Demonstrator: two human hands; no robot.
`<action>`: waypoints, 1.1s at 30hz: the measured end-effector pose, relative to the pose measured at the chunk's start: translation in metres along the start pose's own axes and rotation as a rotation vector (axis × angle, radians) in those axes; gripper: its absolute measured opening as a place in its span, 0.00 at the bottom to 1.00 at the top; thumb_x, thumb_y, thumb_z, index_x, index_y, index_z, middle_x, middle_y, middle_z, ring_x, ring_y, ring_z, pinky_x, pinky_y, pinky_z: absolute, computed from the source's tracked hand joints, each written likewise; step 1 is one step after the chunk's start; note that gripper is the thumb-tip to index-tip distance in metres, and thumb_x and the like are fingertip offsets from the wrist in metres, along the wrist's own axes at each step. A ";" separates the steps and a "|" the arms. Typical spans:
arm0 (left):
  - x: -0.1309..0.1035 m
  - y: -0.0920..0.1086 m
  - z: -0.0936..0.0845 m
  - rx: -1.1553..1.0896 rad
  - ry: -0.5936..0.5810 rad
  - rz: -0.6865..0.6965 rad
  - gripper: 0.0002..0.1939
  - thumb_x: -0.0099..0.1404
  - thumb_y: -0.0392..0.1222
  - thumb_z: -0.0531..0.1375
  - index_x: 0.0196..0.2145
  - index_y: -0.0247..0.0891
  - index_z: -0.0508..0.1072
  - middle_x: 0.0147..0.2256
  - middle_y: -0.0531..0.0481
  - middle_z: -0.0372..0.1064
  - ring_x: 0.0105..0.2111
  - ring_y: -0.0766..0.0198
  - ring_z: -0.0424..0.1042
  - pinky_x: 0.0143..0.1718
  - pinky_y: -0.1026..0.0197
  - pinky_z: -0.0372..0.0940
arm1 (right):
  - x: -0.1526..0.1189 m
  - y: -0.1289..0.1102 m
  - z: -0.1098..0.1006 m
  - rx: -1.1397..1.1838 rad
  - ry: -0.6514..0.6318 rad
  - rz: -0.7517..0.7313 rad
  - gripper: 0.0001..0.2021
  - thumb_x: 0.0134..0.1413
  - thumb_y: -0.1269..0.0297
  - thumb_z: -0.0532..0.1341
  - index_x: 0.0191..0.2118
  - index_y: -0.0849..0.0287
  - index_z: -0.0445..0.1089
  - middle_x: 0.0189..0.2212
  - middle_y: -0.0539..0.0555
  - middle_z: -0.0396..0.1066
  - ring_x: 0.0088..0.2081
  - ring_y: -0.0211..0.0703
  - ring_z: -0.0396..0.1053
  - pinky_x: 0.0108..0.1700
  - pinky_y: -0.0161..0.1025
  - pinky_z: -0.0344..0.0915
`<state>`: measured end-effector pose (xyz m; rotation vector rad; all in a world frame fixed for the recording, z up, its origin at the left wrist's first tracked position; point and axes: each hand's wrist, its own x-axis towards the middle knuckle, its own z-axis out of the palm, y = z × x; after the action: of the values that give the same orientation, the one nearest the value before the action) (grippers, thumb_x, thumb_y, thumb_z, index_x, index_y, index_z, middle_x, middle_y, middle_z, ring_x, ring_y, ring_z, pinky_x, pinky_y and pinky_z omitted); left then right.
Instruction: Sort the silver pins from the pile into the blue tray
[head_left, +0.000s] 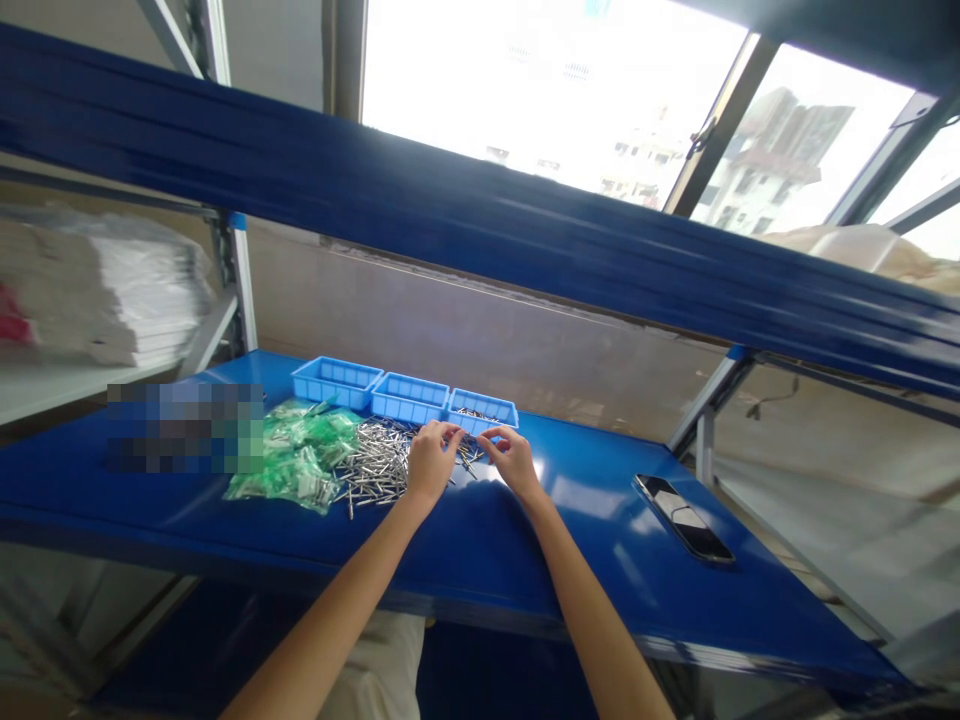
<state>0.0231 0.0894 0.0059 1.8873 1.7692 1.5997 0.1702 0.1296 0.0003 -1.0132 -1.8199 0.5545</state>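
My left hand (433,460) is closed in a pinch at the right edge of a heap of thin metal pieces (375,462). Close beside it, my right hand (511,458) also has its fingertips pinched together. Whatever lies between the fingertips of either hand is too small to make out. Behind the hands stand three blue trays in a row: the left tray (337,382), the middle tray (410,398) and the right tray (484,408), which holds some thin metal pieces. Green-tinted plastic bags (296,460) lie left of the heap.
A phone (684,518) lies on the blue table (480,570) at the right. A blue shelf beam (480,215) crosses above the table. A blurred patch covers the table's left part. Wrapped white stacks (142,290) sit on a shelf at the left.
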 end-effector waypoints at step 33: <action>-0.010 -0.001 0.004 0.221 -0.243 -0.078 0.07 0.56 0.39 0.57 0.35 0.38 0.69 0.33 0.47 0.67 0.39 0.57 0.64 0.41 0.56 0.56 | 0.005 0.006 -0.006 0.227 0.179 0.257 0.22 0.39 0.47 0.62 0.32 0.63 0.73 0.26 0.56 0.71 0.17 0.34 0.61 0.14 0.31 0.54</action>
<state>0.0270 0.0842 -0.0025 1.9763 1.9490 1.1328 0.1766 0.1369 0.0010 -1.1090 -1.4434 0.7819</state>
